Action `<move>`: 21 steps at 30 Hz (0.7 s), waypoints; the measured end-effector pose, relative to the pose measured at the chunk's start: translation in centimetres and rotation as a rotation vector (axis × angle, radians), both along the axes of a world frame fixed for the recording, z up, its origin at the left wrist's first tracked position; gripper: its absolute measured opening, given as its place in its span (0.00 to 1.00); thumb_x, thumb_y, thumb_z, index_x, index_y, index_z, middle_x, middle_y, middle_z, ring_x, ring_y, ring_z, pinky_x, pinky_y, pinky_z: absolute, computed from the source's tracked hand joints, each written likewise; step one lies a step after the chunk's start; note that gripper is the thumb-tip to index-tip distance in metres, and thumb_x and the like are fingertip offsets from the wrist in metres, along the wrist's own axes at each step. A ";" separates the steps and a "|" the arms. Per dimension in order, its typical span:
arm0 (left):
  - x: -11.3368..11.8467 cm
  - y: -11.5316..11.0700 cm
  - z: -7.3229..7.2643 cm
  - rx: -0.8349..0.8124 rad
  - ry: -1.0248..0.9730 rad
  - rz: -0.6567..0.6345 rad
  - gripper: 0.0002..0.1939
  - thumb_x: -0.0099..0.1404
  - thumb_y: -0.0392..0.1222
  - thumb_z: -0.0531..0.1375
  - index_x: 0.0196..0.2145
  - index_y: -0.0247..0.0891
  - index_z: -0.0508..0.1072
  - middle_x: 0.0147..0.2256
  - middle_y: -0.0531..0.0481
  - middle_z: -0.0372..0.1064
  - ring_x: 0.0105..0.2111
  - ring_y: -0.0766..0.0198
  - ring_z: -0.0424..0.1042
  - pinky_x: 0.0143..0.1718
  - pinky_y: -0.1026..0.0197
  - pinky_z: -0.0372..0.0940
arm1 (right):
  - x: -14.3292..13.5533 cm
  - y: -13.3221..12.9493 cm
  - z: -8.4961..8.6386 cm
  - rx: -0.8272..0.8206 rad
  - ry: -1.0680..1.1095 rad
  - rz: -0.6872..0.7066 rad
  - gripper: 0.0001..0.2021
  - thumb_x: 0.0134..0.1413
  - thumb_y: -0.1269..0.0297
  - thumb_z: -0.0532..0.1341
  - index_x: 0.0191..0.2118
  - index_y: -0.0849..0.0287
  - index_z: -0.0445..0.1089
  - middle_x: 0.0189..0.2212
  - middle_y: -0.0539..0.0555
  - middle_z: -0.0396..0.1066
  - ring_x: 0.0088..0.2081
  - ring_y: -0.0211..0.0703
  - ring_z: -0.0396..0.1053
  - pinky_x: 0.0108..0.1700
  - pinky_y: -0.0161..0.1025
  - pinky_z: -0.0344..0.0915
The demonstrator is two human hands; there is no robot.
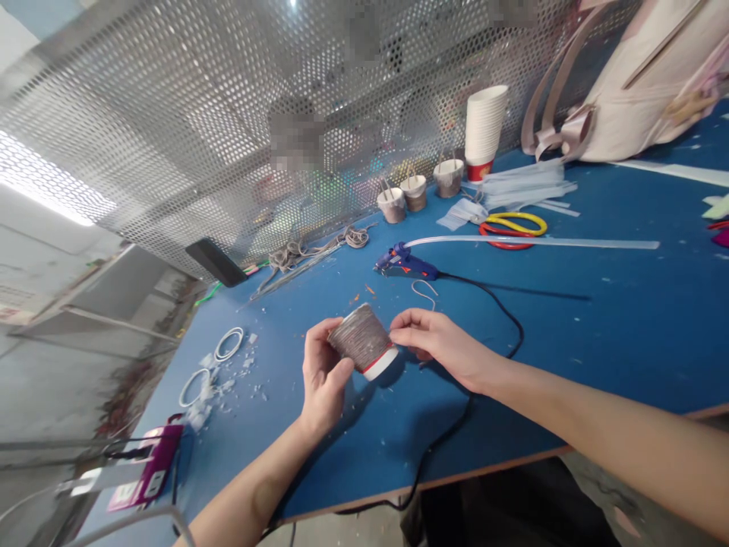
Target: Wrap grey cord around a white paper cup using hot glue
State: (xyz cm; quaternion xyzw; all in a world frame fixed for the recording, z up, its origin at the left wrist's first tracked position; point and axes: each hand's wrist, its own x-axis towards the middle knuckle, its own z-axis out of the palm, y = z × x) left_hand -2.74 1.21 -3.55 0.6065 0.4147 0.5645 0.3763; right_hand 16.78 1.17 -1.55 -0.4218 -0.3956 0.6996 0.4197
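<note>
My left hand (324, 376) is closed around a paper cup (364, 338), tilted on its side above the table. Grey-brown cord is wound round most of the cup, leaving a red line and a white band bare at its right end. My right hand (424, 334) pinches at the cup's right side, its fingertips on what appears to be the cord's thin loose end. A curl of thin cord (422, 289) shows just beyond that hand. Behind it lies a blue glue gun (407, 262) with a long clear glue stick in its back.
Cord-wrapped cups (414, 194) and stacked paper cups (486, 133) stand by the perforated metal screen (228, 129). Scissors (515, 228), clear strips (524, 186), loose cord (290, 256), a phone (216, 262), white rings (228, 345), a purple power strip (148, 467) and a bag (632, 99) surround the work. The glue gun's black cable (512, 319) crosses the table.
</note>
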 end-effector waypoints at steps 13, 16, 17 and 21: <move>0.4 0.3 0.3 0.025 0.101 -0.019 0.20 0.54 0.41 0.62 0.46 0.45 0.69 0.45 0.48 0.64 0.46 0.57 0.66 0.43 0.57 0.67 | -0.6 -0.3 -1.8 0.321 -0.136 0.038 0.27 0.41 0.67 0.68 0.50 0.58 0.63 0.30 0.47 0.65 0.25 0.33 0.57 0.27 0.35 0.56; 0.8 0.0 0.9 0.106 0.315 -0.029 0.25 0.54 0.36 0.62 0.50 0.46 0.65 0.52 0.45 0.60 0.54 0.54 0.62 0.46 0.53 0.67 | -0.7 -0.6 -1.8 0.427 -0.313 -0.040 0.27 0.45 0.66 0.66 0.53 0.57 0.61 0.25 0.45 0.61 0.25 0.36 0.59 0.28 0.36 0.59; 0.9 -0.1 1.1 0.126 0.354 -0.019 0.27 0.53 0.35 0.63 0.51 0.46 0.63 0.53 0.44 0.60 0.56 0.54 0.61 0.47 0.53 0.68 | -0.7 -0.6 -1.9 0.470 -0.375 -0.066 0.27 0.46 0.66 0.66 0.53 0.57 0.61 0.25 0.45 0.62 0.26 0.37 0.60 0.29 0.37 0.60; 1.3 -0.3 1.0 0.178 0.401 0.025 0.28 0.52 0.33 0.64 0.50 0.44 0.61 0.52 0.43 0.61 0.58 0.53 0.60 0.47 0.52 0.68 | -0.8 -0.9 -2.2 0.601 -0.543 -0.118 0.27 0.46 0.65 0.65 0.54 0.56 0.61 0.31 0.49 0.67 0.29 0.38 0.64 0.33 0.39 0.63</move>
